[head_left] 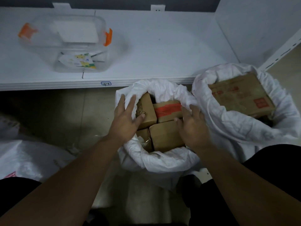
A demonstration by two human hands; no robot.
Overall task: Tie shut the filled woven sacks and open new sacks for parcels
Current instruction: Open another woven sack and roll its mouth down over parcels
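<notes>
A white woven sack (156, 160) stands open in front of me with its rim rolled down. Several brown cardboard parcels (166, 136) fill it, one with red tape (167, 110). My left hand (126, 118) reaches to the sack's left rim with fingers spread and straight, the thumb resting on a parcel. My right hand (193, 126) lies at the right rim with fingers loosely bent against the fabric; I cannot tell whether it grips the rim. A second open white sack (228, 124) to the right holds a large cardboard box (239, 93).
A white shelf (146, 46) runs across the back, with a clear plastic bin (65, 44) with orange clips on it. A shelf upright (280, 53) rises at the right. More white sack material (27, 159) lies on the floor at the left.
</notes>
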